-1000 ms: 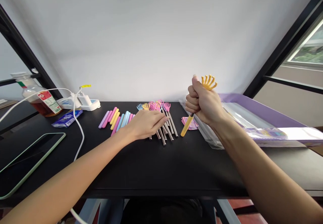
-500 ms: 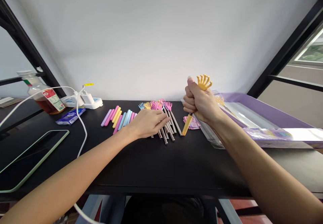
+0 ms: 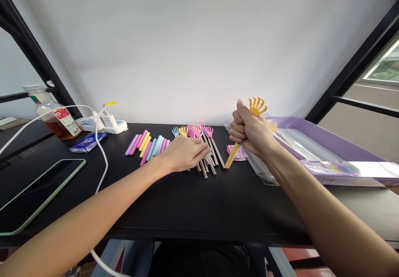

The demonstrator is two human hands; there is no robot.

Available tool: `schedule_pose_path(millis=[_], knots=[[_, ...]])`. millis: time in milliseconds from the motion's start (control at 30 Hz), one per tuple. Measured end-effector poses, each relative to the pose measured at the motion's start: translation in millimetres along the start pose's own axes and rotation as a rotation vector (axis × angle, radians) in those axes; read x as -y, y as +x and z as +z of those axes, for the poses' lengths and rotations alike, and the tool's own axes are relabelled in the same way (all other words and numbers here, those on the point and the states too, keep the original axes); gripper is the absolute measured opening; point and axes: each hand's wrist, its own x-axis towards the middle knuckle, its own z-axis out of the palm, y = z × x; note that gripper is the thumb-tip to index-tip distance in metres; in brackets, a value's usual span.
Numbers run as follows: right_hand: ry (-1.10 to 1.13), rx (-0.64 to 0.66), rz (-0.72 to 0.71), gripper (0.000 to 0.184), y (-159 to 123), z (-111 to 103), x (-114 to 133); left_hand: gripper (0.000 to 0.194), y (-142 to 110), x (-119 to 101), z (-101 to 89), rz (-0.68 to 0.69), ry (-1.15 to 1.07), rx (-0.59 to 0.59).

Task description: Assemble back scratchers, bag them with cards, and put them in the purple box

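My right hand (image 3: 253, 130) is a fist around a yellow back scratcher (image 3: 257, 106). The scratcher's claw sticks up above the thumb, and its yellow handle (image 3: 232, 156) slants down to the black tabletop. My left hand (image 3: 187, 154) lies flat, fingers stretched, over a pile of metal back scratcher rods (image 3: 215, 150) with pink, yellow and blue claws; part of the pile is hidden under it. Left of that hand are several loose handle sleeves (image 3: 145, 147) in purple, pink, yellow and blue. Small pink cards (image 3: 240, 154) lie just behind the yellow handle.
At right, a purple box (image 3: 330, 139) holds another yellow-clawed scratcher (image 3: 274, 127), with clear plastic bags (image 3: 264, 175) beside it. On the left are a phone (image 3: 34, 198), a white cable (image 3: 104, 160), a power strip (image 3: 117, 126), a blue packet (image 3: 87, 142) and a bottle (image 3: 59, 123).
My right fist has shifted slightly right and down along the scratcher, whose claw now sits a little farther right; less of the handle shows below. My left hand stays almost still.
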Motion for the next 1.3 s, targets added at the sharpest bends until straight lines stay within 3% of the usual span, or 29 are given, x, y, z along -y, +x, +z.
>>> schedule_pose_path(millis=[333,467,600,833,1000,1300], knots=[[0.018,0.014,0.033,0.064,2.4,-5.4,-3.2,0.050,-0.9,-0.6,-0.3,-0.012,0.003,0.017],[0.073,0.055,0.067,0.051,3.0,-16.6,0.7,0.049,-1.6,0.7,-0.4,-0.020,0.000,0.010],[0.139,0.032,-0.033,0.040,-1.5,-23.1,10.0,0.049,-1.8,1.9,-0.4,-0.041,0.013,0.037],[0.028,-0.035,-0.197,0.031,1.9,-18.0,15.0,0.047,-1.9,-0.8,-4.2,-0.052,0.031,0.077],[-0.054,0.031,-0.167,0.017,10.4,-15.3,15.3,0.046,-1.9,0.0,-3.7,-0.040,0.027,0.086],[-0.044,0.022,-0.132,0.041,10.3,-9.6,27.8,0.046,-1.9,-0.1,-2.7,-0.053,0.025,0.112]])
